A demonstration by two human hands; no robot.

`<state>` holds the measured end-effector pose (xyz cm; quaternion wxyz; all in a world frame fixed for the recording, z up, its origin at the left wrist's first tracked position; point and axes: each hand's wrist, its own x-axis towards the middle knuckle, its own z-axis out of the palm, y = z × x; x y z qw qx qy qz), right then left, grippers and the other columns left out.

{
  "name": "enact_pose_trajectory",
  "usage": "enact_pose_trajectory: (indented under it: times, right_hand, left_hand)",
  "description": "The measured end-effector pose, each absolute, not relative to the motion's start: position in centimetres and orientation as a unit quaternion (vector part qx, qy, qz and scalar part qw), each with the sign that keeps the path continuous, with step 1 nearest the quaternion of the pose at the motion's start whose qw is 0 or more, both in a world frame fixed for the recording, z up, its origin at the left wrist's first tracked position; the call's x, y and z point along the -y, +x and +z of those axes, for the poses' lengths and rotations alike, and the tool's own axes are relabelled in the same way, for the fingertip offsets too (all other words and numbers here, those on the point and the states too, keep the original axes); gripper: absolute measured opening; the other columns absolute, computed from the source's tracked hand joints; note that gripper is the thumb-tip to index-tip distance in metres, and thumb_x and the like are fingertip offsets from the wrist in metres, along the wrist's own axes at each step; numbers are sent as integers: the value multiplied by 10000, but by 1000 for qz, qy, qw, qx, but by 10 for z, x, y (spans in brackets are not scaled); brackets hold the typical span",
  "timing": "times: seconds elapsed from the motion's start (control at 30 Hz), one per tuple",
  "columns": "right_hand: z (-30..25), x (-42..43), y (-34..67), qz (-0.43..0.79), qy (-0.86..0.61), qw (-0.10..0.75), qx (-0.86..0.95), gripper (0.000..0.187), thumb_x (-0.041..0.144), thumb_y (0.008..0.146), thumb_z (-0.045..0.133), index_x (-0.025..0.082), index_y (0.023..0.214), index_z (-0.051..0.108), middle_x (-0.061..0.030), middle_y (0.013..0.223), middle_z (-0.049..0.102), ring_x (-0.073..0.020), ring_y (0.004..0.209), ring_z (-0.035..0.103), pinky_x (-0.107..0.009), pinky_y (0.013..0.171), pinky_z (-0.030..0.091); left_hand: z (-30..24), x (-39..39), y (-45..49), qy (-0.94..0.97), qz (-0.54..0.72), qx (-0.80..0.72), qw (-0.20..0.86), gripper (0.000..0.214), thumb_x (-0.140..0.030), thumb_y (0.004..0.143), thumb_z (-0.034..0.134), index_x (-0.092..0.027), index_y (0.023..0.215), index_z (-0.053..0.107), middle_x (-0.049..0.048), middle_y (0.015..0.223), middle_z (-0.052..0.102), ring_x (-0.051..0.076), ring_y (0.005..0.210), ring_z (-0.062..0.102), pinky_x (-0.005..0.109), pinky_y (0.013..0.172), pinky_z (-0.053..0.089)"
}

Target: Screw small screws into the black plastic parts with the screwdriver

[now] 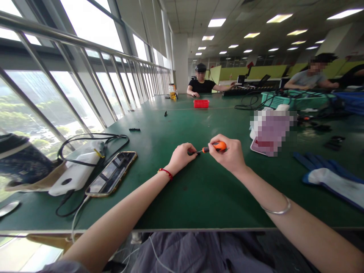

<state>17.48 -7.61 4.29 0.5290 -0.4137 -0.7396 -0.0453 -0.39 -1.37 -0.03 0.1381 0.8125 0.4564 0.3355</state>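
Over the middle of the green table (182, 201), my right hand (229, 153) is closed round the orange and black handle of a screwdriver (218, 146). Its thin metal shaft points left, toward my left hand (183, 154). Those fingers pinch a small black part (191, 153) low over the tabletop. The screwdriver's tip meets or nearly meets this part; I cannot tell which. My left fingers cover much of the part, so its kind does not show.
To my left lie a phone (112, 174), a white power bank (75, 172) with cables, and a dark cup (24, 163). A blue and white glove (335, 180) lies right. Farther off are a red box (201, 104), a green basket (298, 99) and two people.
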Motion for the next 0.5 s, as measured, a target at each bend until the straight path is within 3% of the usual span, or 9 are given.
enact_pose_trajectory:
  times: [0.5]
  right_hand:
    - [44, 77, 174, -84, -387, 546, 738, 168, 260, 790, 512, 198, 636, 537, 15, 546, 577, -95, 455, 487, -214, 487, 363]
  left_hand:
    - [0, 14, -3, 816, 333, -456, 120, 25, -188, 693, 605, -173, 711, 615, 13, 774, 659, 153, 728, 592, 257, 669, 467]
